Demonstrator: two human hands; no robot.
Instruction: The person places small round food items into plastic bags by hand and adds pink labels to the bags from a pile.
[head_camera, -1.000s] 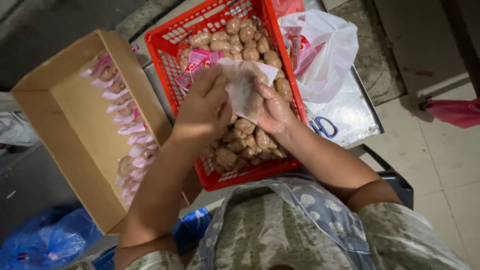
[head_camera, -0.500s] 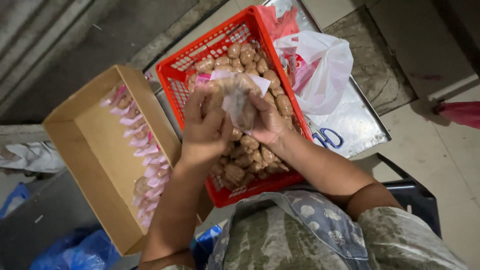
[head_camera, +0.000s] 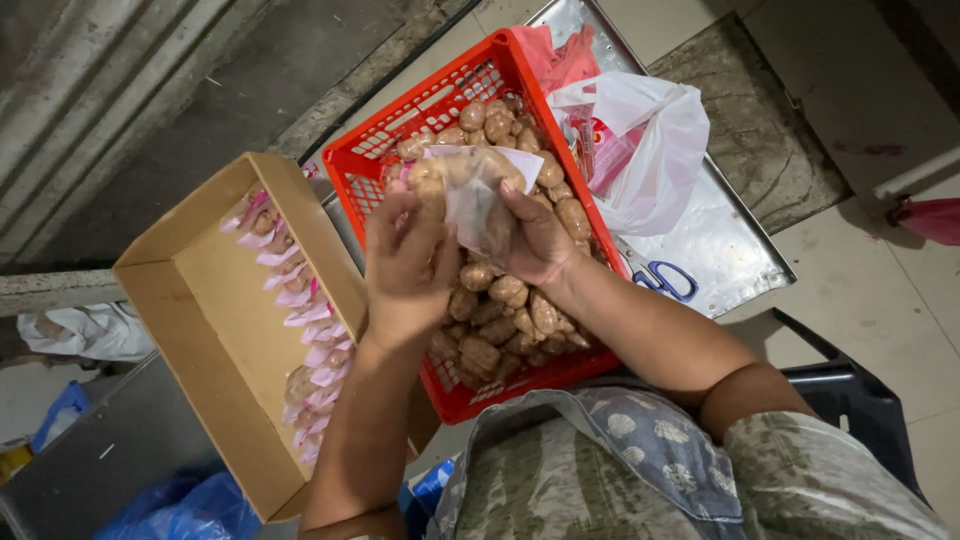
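A white plastic bag (head_camera: 650, 150) lies on a metal tray (head_camera: 730, 250).

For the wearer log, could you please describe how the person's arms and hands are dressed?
Both hands, left and right, are bare, with no gloves, rings or watch visible. The forearms are uncovered. A short sleeve in mottled grey-green fabric ends near the right elbow.

Small clear bag (head_camera: 478, 195) of brown pieces pinched between left hand (head_camera: 405, 265) and right hand (head_camera: 535, 240), above the red basket (head_camera: 375, 165). Open brown cardboard box (head_camera: 215, 300) just left of the left hand, with a row of pink-topped packets (head_camera: 300, 310) along its near wall. White plastic bag (head_camera: 650, 150), red-printed pack inside, right of the right hand.
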